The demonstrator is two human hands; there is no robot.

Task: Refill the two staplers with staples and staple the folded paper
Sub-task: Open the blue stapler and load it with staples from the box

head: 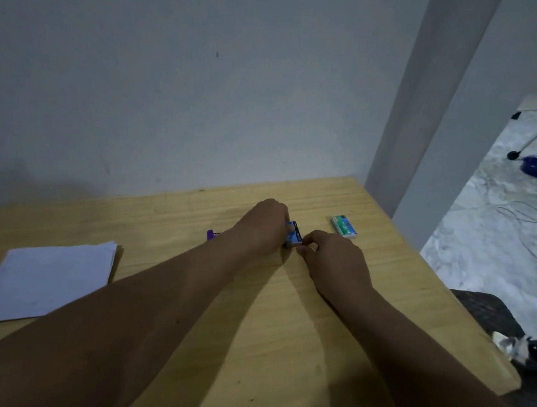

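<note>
both hands' grips clamp one blue staple box (293, 235): left hand (263, 227) wrapping, right hand (332, 259) pinching its end.

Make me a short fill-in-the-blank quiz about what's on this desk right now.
1. The left hand grips a small ____ box.
2. The green staple box lies to the ____ of both hands.
3. The folded paper lies on the table's ____ side.

Missing words: blue; right; left

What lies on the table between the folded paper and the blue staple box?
In the head view, the left forearm crosses that stretch, and a purple object peeks out behind it, between folded paper and blue staple box.
</note>
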